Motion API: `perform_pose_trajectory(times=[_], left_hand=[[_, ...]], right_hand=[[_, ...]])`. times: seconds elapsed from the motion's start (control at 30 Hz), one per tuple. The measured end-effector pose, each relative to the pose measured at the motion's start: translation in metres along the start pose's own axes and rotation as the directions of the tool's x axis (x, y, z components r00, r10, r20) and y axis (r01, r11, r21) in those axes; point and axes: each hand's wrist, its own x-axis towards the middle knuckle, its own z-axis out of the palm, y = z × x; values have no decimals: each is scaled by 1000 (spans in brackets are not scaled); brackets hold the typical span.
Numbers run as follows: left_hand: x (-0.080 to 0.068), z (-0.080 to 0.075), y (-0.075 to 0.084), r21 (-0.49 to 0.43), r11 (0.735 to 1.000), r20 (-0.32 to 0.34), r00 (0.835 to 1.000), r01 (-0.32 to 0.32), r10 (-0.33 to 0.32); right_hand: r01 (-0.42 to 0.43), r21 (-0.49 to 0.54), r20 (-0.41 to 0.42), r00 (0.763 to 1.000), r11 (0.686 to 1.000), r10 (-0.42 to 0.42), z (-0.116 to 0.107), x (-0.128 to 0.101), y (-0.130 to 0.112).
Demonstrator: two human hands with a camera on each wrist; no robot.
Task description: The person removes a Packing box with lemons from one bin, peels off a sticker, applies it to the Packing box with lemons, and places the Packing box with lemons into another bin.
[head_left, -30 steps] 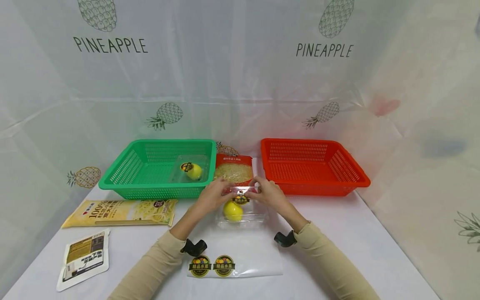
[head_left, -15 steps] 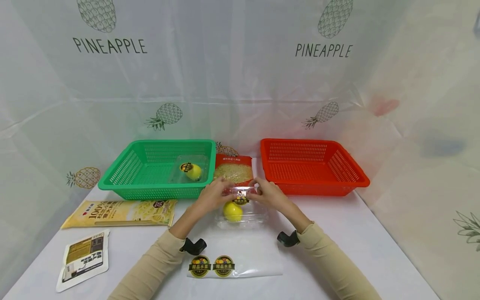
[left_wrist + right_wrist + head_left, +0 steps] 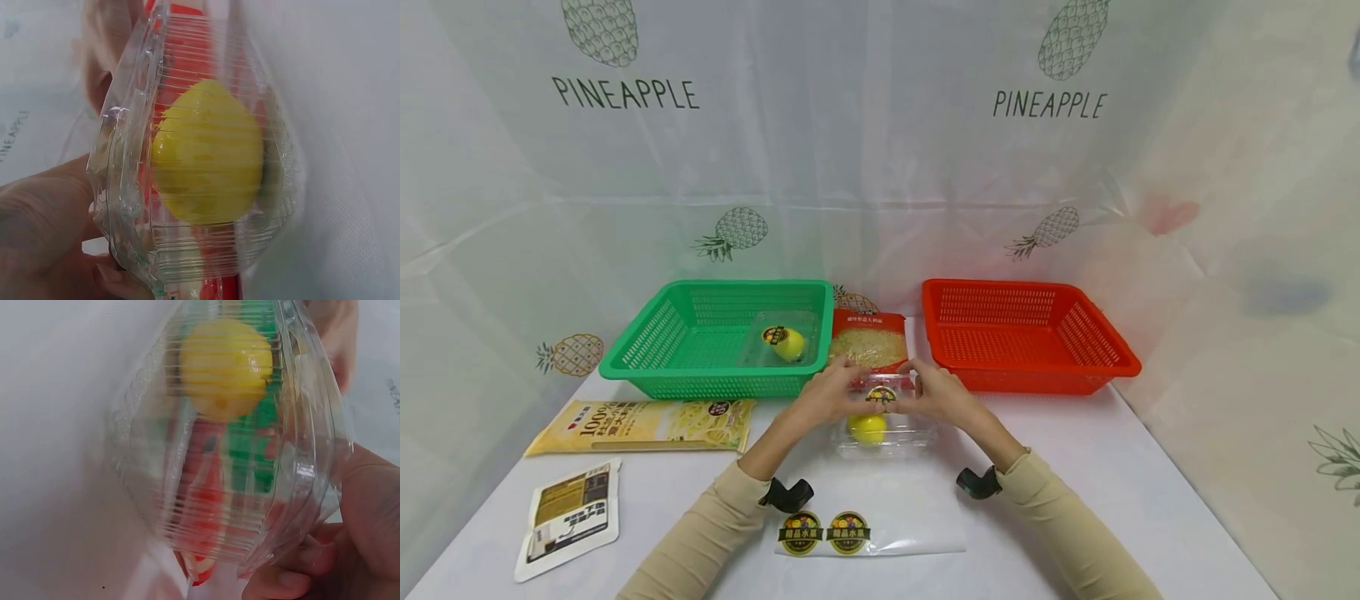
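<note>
A clear plastic clamshell box (image 3: 883,423) with a yellow lemon (image 3: 868,428) inside sits on the white table between both hands. My left hand (image 3: 831,393) grips its left rim and my right hand (image 3: 934,393) grips its right rim, both near the round sticker (image 3: 882,395) on the lid. The left wrist view shows the lemon (image 3: 206,153) through the ribbed box (image 3: 194,156), with my fingers (image 3: 44,231) on the edge. In the right wrist view the lemon (image 3: 226,367) lies in the box (image 3: 231,444), whose corner my fingers (image 3: 350,544) pinch.
A green basket (image 3: 647,350) at the back left holds another boxed lemon (image 3: 784,342). A red basket (image 3: 1120,360) stands at the back right, a red food packet (image 3: 869,340) between them. A yellow noodle bag (image 3: 640,425), a small pouch (image 3: 568,517) and a sticker sheet (image 3: 868,521) lie nearer.
The lid has come down lower over the lemon, and both hands have moved slightly closer together on the box rim.
</note>
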Motion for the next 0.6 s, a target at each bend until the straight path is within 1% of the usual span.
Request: perform_pose_trajectory(times=[0.17,0.3,0.4,0.5,0.6], left_hand=[[-1,1,0,0,1000,2,1000,4,-4],[0,2,0,6,1000,-26,1000,3,-3],[0,5,2,27,999,-58,998,18,-16],[0,7,4,55,998,-87,996,42,-37],[0,9,6,69,996,-103,993,59,-51]], right_hand=[[51,25,7,999,998,-52,-3,0,3],[72,29,-8,997,997,-72,-3,1,5],[46,18,-33,998,999,-45,-2,2,3],[1,-7,-64,998,1000,-2,1,4,-1],[-24,-39,-90,996,999,21,3,6,-3]])
